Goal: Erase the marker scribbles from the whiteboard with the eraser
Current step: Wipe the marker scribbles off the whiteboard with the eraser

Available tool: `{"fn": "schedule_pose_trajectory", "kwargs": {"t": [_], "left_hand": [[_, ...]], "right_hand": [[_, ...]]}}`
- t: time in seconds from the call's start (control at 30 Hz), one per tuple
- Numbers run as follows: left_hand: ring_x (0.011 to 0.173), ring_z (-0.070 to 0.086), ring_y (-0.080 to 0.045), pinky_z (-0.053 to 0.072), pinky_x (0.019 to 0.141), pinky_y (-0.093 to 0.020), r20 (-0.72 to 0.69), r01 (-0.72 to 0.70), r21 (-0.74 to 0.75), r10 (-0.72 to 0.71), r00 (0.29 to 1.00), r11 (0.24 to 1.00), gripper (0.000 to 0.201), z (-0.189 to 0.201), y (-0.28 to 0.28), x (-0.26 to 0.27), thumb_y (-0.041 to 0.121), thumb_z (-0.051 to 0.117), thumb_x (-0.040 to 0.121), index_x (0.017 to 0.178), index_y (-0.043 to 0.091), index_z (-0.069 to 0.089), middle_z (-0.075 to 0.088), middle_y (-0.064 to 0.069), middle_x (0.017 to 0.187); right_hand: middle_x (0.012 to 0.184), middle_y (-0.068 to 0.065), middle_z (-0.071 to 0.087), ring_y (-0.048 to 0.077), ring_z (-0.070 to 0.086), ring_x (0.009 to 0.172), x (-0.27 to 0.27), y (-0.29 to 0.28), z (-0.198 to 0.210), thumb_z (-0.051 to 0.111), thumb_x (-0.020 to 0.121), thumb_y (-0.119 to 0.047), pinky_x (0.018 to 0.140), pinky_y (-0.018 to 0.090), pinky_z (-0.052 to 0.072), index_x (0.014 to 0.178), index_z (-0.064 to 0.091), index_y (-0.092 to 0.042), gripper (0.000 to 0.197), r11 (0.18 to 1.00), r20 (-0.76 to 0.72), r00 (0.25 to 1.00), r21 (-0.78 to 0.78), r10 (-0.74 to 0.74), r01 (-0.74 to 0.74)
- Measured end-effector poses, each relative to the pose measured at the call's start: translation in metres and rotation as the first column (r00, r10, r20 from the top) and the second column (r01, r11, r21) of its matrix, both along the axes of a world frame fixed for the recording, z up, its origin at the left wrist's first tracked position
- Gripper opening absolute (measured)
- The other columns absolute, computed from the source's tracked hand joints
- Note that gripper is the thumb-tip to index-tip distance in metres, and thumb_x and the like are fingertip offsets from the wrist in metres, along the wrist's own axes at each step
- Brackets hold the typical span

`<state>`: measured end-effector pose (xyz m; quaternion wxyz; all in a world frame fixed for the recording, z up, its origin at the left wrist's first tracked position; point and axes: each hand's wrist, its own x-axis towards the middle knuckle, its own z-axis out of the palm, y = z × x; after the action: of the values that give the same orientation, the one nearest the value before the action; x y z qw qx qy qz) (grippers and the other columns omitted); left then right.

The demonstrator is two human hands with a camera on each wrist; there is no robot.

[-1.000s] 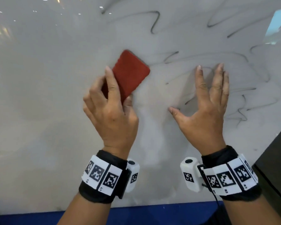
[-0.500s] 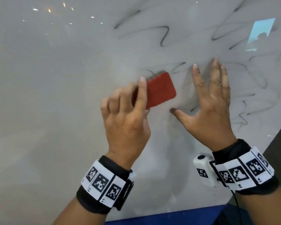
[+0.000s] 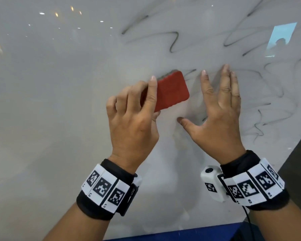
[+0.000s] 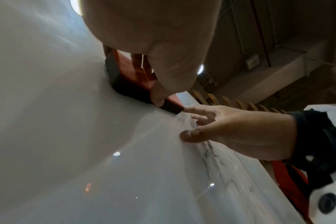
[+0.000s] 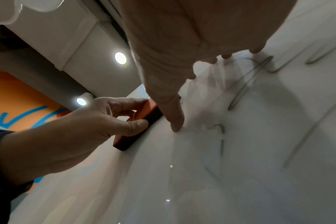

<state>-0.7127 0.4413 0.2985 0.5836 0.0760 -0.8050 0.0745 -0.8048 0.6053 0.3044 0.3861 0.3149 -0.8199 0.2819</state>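
A red eraser [image 3: 172, 91] with a dark felt underside lies flat against the whiteboard [image 3: 59, 119]. My left hand [image 3: 134, 115] grips its lower left end, index finger along its edge and thumb on the lower side. The eraser [image 5: 142, 128] also shows in the right wrist view, pinched by that hand. My right hand [image 3: 219, 108] rests open on the board just right of the eraser, fingers straight and thumb spread. Grey marker scribbles [image 3: 174, 40] run above and to the right [image 3: 261, 119] of both hands. In the left wrist view the eraser [image 4: 128, 78] touches the board.
The left part of the whiteboard shows only faint smears and lamp reflections. A blue strip [image 3: 181, 233] runs along the board's lower edge. A dark surface [image 3: 299, 162] borders the board at the lower right.
My left hand has swept the eraser down and to the right, turning it more level, until it lies close to my right hand. The right hand has stayed flat on the board.
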Motion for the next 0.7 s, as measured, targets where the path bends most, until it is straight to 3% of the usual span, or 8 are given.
{"fn": "schedule_pose_trajectory", "kwargs": {"t": [0.17,0.37,0.53,0.6,0.7], "left_hand": [[0.114,0.039,-0.027,0.041,0.090,-0.051,-0.119,-0.013,0.209,0.038,0.992,0.978,0.071,0.019,-0.001,0.001,0.024,0.070,0.080,0.145,0.007,0.047,0.053,-0.013,0.130],[0.115,0.041,-0.027,0.037,0.092,-0.045,-0.023,-0.023,0.014,0.024,0.999,1.000,0.070,0.010,0.004,-0.004,0.020,0.073,0.079,0.144,0.008,0.049,0.055,-0.010,0.130],[0.113,0.039,-0.029,0.039,0.092,-0.050,-0.155,-0.037,0.253,0.078,0.985,0.967,0.070,0.027,0.001,-0.004,0.028,0.067,0.083,0.146,0.007,0.044,0.052,-0.013,0.131],[0.113,0.041,-0.029,0.037,0.092,-0.048,-0.113,-0.038,0.194,0.061,0.992,0.980,0.070,0.022,0.010,-0.006,0.026,0.068,0.082,0.145,0.007,0.045,0.051,-0.012,0.131],[0.112,0.042,-0.027,0.035,0.092,-0.043,0.012,-0.034,-0.049,0.035,0.999,0.998,0.066,0.009,0.015,-0.008,0.023,0.070,0.082,0.143,0.008,0.049,0.045,-0.005,0.131]], "right_hand": [[0.165,0.016,0.002,0.032,-0.001,0.152,0.000,0.000,0.013,0.079,0.073,-0.051,0.119,0.058,0.016,0.158,0.019,-0.025,0.107,0.998,-0.031,0.999,0.055,0.011,-0.010],[0.164,0.017,0.002,0.033,-0.001,0.152,-0.002,-0.002,0.012,0.076,0.075,-0.055,0.119,0.059,0.014,0.158,0.018,-0.025,0.106,0.996,-0.062,0.998,0.087,-0.014,0.019],[0.165,0.014,0.001,0.032,0.001,0.152,-0.003,0.004,0.014,0.078,0.073,-0.055,0.119,0.059,0.014,0.158,0.015,-0.031,0.108,0.989,-0.083,0.996,0.135,-0.045,0.056],[0.165,0.015,0.001,0.033,0.000,0.152,-0.003,0.005,0.019,0.081,0.070,-0.054,0.119,0.059,0.013,0.158,0.015,-0.031,0.113,0.988,-0.086,0.995,0.141,-0.044,0.056],[0.165,0.017,0.000,0.035,0.000,0.152,-0.005,0.004,0.027,0.083,0.065,-0.055,0.119,0.059,0.013,0.158,0.014,-0.030,0.118,0.984,-0.105,0.994,0.171,-0.031,0.049]]}}
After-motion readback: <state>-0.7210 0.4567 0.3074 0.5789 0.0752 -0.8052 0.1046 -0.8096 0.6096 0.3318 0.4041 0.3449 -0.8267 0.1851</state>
